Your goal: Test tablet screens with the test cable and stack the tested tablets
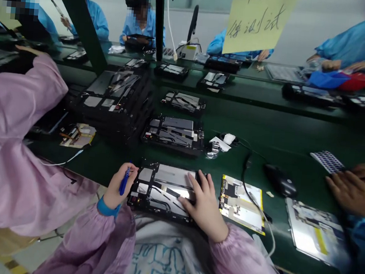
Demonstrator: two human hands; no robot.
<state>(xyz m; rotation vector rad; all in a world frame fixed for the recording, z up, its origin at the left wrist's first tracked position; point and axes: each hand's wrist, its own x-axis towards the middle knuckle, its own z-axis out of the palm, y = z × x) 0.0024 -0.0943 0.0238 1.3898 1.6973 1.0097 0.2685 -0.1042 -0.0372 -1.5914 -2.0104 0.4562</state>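
Note:
In front of me at the table edge lies an opened tablet (169,174), its inside with silver battery plates and black cables facing up. My left hand (118,187), a blue band round its wrist, is closed on a slim blue pen-shaped tool (124,181) at the tablet's left end. Which kind of tool it is I cannot make out. Spread fingers of my right hand (207,203) rest over the tablet's right end, the thumb and forefinger tips on its inside. Just beyond it are another opened tablet (175,132) and a third one (184,101).
A tall stack of opened tablets (112,92) stands at the left, close to a co-worker's pink sleeve (16,101). Right of me lie a yellow-edged battery panel (243,202), a cable, a black mouse (280,180) and another panel (317,234), near another person's hands (353,190).

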